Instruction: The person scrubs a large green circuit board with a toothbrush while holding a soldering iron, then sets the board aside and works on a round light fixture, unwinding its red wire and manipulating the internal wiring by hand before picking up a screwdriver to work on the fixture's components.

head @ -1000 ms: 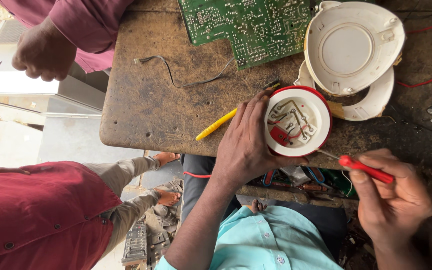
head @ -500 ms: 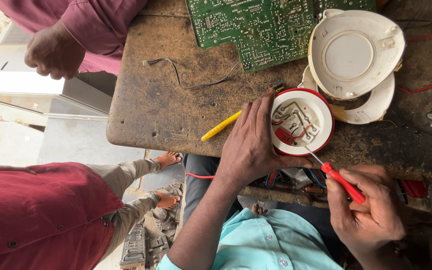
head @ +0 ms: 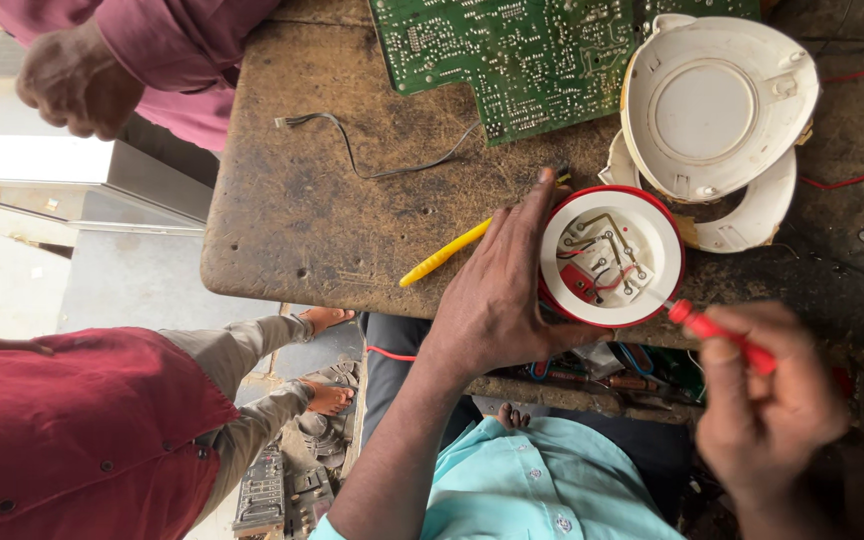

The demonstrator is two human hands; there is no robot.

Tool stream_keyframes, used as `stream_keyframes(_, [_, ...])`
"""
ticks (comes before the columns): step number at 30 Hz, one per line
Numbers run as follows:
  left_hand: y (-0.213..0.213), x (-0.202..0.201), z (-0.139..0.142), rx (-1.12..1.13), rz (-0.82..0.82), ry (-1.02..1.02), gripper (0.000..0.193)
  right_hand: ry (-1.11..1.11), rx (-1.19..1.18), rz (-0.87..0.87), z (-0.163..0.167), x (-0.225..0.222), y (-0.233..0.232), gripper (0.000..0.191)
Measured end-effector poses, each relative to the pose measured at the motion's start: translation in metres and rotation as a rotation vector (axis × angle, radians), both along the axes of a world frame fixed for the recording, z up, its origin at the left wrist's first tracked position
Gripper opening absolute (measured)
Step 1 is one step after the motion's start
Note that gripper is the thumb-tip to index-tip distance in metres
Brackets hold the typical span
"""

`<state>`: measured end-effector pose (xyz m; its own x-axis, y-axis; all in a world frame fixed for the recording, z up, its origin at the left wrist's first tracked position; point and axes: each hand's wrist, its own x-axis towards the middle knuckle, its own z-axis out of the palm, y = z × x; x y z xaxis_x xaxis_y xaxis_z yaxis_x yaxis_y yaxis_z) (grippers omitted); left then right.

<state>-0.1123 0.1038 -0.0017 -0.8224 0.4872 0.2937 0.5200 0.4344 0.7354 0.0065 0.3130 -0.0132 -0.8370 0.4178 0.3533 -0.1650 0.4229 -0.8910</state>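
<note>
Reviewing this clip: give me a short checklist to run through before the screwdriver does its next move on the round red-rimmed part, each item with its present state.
1. Left hand steadies the red-rimmed round part: ok.
2. Right hand grips the red-handled screwdriver: ok.
3. Tip seated in a screw: cannot tell, too small.
4. Wires inside the part away from the tip: cannot tell.
5. Part supported on the worn wooden bench: ok.
6. Yellow tool lies apart from the working spot: ok.

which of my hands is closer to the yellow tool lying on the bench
Left. Your left hand grips the round red-rimmed base, just right of the yellow tool. Your right hand holds the red screwdriver farther right, beyond the base.
</note>
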Motion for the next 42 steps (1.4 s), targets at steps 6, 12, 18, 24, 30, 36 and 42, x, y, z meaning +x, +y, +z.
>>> stream_keyframes(6, [0.001,-0.002,-0.002,0.076,-0.022,0.017,0.140,-0.099,0.125,0.244,0.020,-0.039,0.046,0.018])
stream_keyframes(12, [0.000,-0.005,-0.006,0.085,-0.032,-0.058,0.136,-0.030,0.469,0.563,0.044,-0.080,0.057,0.021])
stream_keyframes(18, [0.000,-0.008,-0.010,0.042,-0.041,-0.070,0.138,-0.080,0.549,0.577,0.050,-0.095,0.047,0.023])
stream_keyframes(24, [-0.001,-0.009,-0.011,0.025,-0.054,-0.088,0.138,-0.077,0.598,0.591,0.049,-0.100,0.045,0.026])
stream_keyframes(30, [0.000,-0.010,-0.010,0.007,-0.054,-0.089,0.139,-0.076,0.650,0.598,0.050,-0.103,0.045,0.027])
stream_keyframes(36, [0.000,-0.010,-0.010,0.012,-0.054,-0.086,0.137,-0.063,0.708,0.588,0.053,-0.105,0.044,0.027])
stream_keyframes(42, [0.001,-0.011,-0.010,0.012,-0.055,-0.093,0.137,-0.006,0.695,0.561,0.055,-0.103,0.042,0.025])
